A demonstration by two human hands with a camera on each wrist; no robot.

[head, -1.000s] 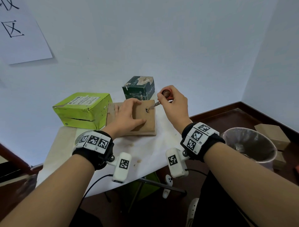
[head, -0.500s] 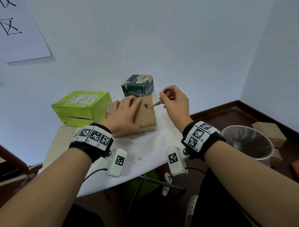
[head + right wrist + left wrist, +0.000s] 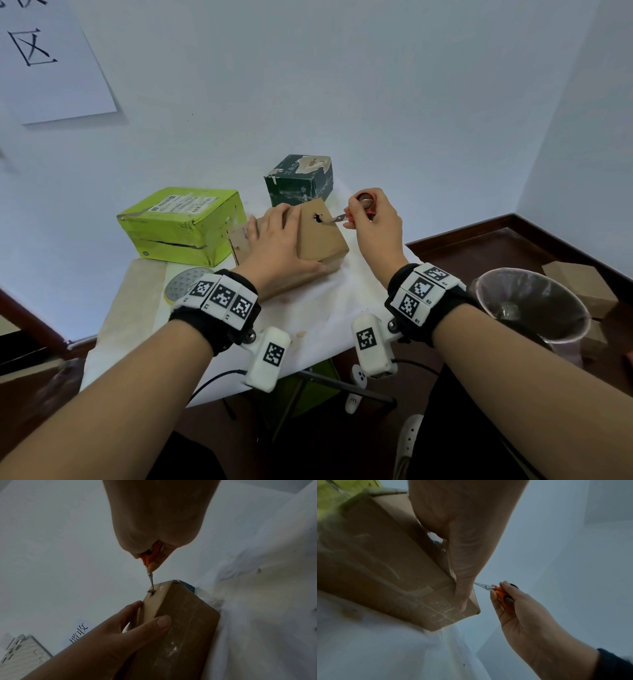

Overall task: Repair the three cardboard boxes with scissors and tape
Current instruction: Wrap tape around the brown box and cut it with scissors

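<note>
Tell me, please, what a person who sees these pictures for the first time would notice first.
First, the brown cardboard box in the middle of the table, tilted up, with a ragged dark hole in its upper face. The right hand grips small orange-handled scissors, whose tips are at that hole, while the left hand holds the box. Behind stand a lime green box on the left and a dark green box.

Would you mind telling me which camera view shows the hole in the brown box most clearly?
The head view: the hole faces the camera on the tilted brown box, with the scissors tips at its edge. The right wrist view shows it edge-on, ragged, blade tips inside. The left wrist view hides it behind the left hand.
</note>
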